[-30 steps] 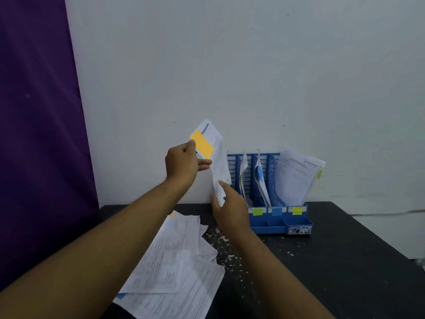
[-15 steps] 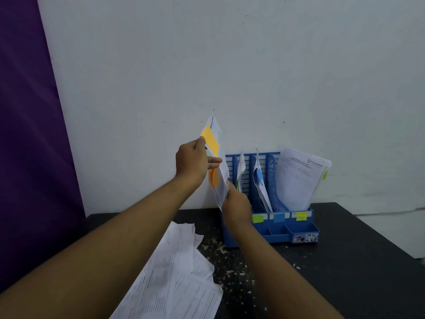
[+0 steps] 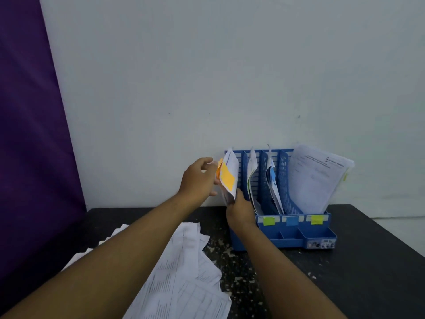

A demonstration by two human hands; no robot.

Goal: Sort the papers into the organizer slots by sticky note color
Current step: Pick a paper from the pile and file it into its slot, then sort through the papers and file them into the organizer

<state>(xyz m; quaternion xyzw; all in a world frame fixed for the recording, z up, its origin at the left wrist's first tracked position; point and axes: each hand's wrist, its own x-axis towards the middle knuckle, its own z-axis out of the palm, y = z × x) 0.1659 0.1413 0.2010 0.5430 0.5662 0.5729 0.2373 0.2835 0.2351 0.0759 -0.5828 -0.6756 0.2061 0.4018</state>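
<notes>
Holding paper (image 3: 232, 165) with orange note (image 3: 227, 178) at leftmost slot of organizer (image 3: 296, 237): right hand (image 3: 241, 210) grips its bottom, left hand (image 3: 197, 180) loose-fingered beside it. Other slots hold papers (image 3: 315, 178). Loose sheets (image 3: 184, 261) left of organizer, black table (image 3: 345, 272), white wall (image 3: 207, 77) behind.

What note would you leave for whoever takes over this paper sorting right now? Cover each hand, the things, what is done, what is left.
Left hand: at the upper edge of the orange-note paper; grip unclear.
Right hand: pinches its lower edge.
The paper is held at the leftmost slot of the organizer.
Done: sorted papers stand in the green, blue and yellow slots.
Left: seat this one, then sort the pile on the table.
</notes>
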